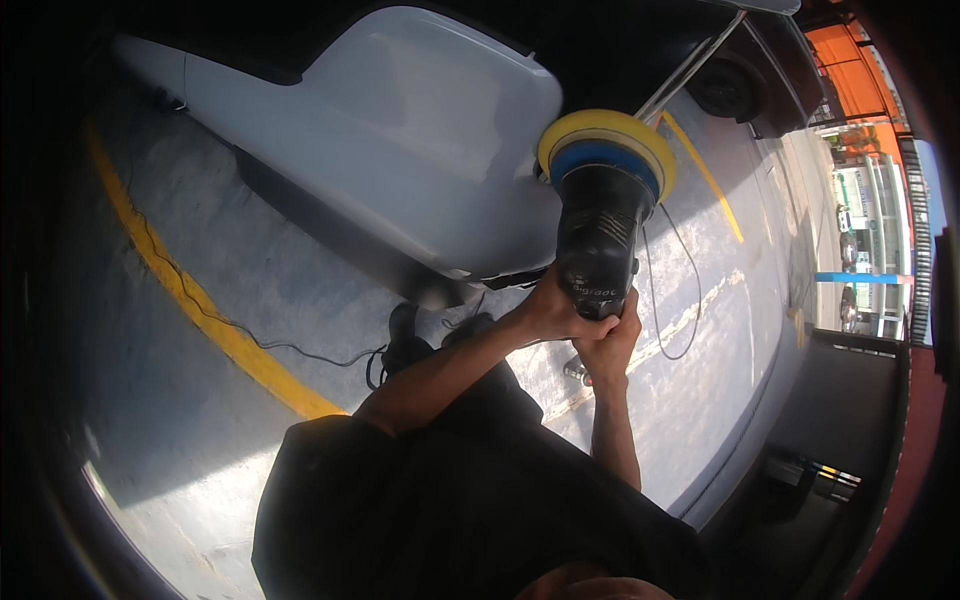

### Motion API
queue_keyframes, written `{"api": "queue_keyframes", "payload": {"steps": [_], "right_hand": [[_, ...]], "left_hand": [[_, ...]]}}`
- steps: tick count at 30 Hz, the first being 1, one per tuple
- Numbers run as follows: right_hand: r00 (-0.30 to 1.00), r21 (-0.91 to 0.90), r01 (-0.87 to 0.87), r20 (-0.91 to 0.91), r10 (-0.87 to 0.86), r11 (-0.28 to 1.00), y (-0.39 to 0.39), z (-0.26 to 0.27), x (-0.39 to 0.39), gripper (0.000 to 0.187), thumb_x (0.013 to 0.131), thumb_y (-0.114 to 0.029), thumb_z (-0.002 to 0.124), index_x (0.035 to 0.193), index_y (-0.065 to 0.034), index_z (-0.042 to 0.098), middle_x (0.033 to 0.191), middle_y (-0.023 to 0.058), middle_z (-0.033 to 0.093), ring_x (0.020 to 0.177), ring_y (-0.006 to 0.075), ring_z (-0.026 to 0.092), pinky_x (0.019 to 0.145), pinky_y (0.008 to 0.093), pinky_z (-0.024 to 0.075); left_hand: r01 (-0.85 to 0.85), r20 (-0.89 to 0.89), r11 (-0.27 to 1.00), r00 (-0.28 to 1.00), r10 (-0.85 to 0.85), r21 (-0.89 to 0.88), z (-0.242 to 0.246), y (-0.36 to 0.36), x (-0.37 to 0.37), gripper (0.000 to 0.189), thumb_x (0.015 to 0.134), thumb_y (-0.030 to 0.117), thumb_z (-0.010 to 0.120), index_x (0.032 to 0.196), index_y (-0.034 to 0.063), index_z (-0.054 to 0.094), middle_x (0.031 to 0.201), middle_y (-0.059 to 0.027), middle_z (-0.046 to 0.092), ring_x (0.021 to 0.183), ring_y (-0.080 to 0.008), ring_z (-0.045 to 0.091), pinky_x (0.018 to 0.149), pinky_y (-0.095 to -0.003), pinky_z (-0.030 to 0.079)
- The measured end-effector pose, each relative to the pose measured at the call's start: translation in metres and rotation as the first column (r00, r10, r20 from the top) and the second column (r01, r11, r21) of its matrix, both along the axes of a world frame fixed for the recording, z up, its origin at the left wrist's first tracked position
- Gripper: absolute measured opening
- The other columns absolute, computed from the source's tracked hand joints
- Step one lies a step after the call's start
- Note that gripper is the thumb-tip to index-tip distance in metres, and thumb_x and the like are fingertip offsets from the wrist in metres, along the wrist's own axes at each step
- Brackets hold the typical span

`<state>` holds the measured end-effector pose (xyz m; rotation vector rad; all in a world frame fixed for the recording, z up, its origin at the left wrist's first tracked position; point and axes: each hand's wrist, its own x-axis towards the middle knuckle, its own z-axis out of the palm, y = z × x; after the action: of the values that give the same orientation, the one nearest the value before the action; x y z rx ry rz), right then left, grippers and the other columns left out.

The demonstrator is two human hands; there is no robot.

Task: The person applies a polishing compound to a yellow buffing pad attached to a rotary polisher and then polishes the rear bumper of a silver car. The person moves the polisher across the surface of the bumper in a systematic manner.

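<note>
A black Bigfoot polisher (600, 232) points away from me, its yellow foam pad (600, 124) on a blue backing plate (604, 159) at the far end. Both hands grip its rear end. My left hand (566, 311) comes in from the left, with its thumb lying across the grip. Wrapped around the same end from the right is my right hand (611, 341). The pad overlaps the right edge of a glossy pale car body panel (420, 142) in view; whether they touch, I cannot tell. Part of the grip is hidden by my fingers.
A thin black cord (247, 330) trails over the concrete floor and a yellow painted line (202, 304). Another cable loop (699, 300) hangs right of the polisher. My shoes (403, 322) stand near the panel's lower edge. Farther off is a dark vehicle (780, 75).
</note>
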<state>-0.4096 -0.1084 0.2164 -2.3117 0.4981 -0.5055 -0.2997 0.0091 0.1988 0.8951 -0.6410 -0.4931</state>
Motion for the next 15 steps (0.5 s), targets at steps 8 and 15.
{"api": "queue_keyframes", "payload": {"steps": [8, 15], "right_hand": [[0.991, -0.058, -0.114, 0.058, 0.117, 0.992, -0.023, -0.012, -0.002, 0.069, 0.08, -0.006, 0.079, 0.143, 0.0021, 0.055, 0.116, 0.0235, 0.074, 0.106, 0.0359, 0.076, 0.092, 0.0419, 0.0584], [0.967, -0.13, -0.241, 0.051, 0.249, 0.962, -0.059, -0.017, 0.008, 0.073, 0.077, -0.003, 0.081, 0.145, -0.0005, 0.055, 0.119, 0.0264, 0.074, 0.108, 0.0433, 0.075, 0.091, 0.0465, 0.0597]], "left_hand": [[-0.065, 0.068, 0.991, 0.996, 0.057, 0.12, -0.036, -0.02, -0.019, 0.08, 0.073, 0.019, 0.093, 0.142, 0.0029, 0.057, 0.133, -0.0112, 0.064, 0.124, -0.023, 0.063, 0.108, -0.0392, 0.051], [-0.178, 0.008, 0.971, 0.984, 0.179, 0.163, -0.039, -0.036, -0.03, 0.072, 0.074, 0.011, 0.091, 0.138, 0.003, 0.06, 0.132, -0.0089, 0.067, 0.124, -0.0214, 0.064, 0.109, -0.0387, 0.051]]}}
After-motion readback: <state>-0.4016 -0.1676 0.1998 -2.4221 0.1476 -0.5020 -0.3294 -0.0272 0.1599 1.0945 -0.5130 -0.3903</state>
